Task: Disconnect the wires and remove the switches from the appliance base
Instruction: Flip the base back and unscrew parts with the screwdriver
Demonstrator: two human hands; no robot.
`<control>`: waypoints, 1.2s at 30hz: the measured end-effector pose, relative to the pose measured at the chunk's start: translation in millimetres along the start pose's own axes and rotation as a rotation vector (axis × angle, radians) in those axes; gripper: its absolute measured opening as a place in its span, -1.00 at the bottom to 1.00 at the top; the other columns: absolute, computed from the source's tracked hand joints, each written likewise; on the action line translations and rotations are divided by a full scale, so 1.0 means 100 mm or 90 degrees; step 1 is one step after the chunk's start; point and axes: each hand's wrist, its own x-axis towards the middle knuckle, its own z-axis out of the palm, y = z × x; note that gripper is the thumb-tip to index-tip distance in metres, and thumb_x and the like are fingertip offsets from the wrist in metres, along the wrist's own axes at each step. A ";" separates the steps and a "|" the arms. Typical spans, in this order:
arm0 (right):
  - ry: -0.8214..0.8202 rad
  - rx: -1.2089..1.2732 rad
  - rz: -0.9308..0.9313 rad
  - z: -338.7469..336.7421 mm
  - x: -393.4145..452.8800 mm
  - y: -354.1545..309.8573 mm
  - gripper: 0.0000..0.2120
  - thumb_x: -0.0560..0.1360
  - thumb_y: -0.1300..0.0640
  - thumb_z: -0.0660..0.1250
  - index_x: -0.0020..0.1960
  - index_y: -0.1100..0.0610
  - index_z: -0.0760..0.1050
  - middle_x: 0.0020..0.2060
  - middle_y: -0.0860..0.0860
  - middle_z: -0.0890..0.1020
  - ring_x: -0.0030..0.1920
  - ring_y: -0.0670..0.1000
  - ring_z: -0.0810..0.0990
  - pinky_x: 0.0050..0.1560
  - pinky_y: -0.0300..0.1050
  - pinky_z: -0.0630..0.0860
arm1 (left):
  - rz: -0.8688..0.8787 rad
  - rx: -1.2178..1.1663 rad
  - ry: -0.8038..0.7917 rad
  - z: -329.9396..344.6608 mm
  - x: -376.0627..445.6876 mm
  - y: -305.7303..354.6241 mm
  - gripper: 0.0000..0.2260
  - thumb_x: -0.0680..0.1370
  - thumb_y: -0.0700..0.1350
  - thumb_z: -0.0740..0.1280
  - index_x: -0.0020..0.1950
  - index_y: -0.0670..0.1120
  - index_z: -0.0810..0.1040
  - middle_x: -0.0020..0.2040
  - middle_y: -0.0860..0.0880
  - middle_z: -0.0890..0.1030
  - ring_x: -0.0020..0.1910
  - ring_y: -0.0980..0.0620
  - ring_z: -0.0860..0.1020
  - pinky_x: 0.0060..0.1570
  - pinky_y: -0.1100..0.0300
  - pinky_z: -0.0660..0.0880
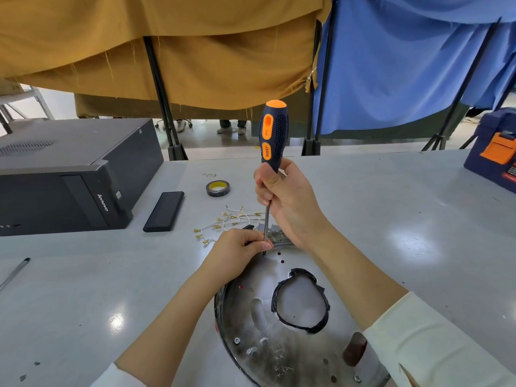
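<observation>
The round metal appliance base (279, 347) lies on the grey table, with a black-rimmed hole in its middle. My right hand (287, 202) grips a screwdriver (273, 135) with a dark blue and orange handle, held upright, its tip on a screw at the base's far rim. My left hand (237, 248) pinches the shaft near the tip and rests on the rim, beside a black switch part (248, 227). A silver switch bracket (275, 233) shows behind the shaft. Loose white wires with brass terminals (231, 219) lie on the table just beyond.
A black Lenovo computer case (64, 174) stands at the left, a flat black box (164, 211) beside it. A tape roll (218, 188) lies further back. A pen (15, 272) is at the far left, a blue and orange toolbox (497, 152) at the right.
</observation>
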 end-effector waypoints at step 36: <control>-0.013 -0.004 -0.031 0.08 0.06 0.06 -0.71 0.64 0.03 0.03 0.10 0.22 0.40 -0.28 -0.02 0.49 -0.37 -0.08 0.26 -0.32 -0.22 0.22 | -0.003 0.038 -0.010 0.00 -0.01 -0.03 -0.69 0.62 -0.19 0.21 0.31 0.08 0.52 0.15 0.21 0.57 0.12 0.28 0.45 -0.08 0.70 0.23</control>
